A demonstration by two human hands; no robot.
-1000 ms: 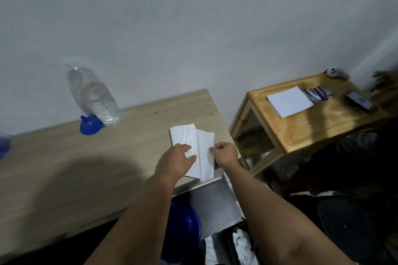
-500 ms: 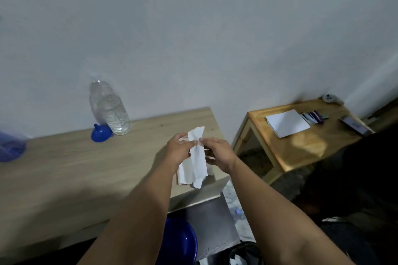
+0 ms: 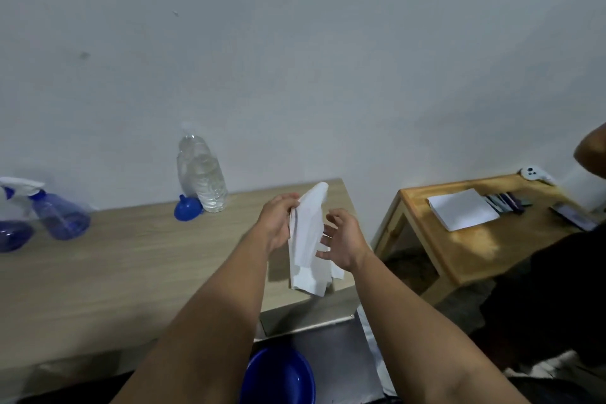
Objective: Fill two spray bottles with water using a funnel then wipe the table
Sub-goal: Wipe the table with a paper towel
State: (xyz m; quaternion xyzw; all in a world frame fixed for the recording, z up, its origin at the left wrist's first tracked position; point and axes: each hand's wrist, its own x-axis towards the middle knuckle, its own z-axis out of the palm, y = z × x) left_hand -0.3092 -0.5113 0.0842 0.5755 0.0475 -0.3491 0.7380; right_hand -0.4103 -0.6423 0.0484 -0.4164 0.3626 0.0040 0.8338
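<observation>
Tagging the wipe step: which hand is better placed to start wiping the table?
Left, probably. The left hand already grips the white tissue above the table; the right hand is open beside it, fingers spread, not gripping.

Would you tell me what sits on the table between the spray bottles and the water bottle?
In the head view, only the blue funnel, against the water bottle; toward the spray bottles the table is bare.

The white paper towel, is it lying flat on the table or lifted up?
Lifted up. The left hand pinches the paper towel and it hangs above the table.
</observation>
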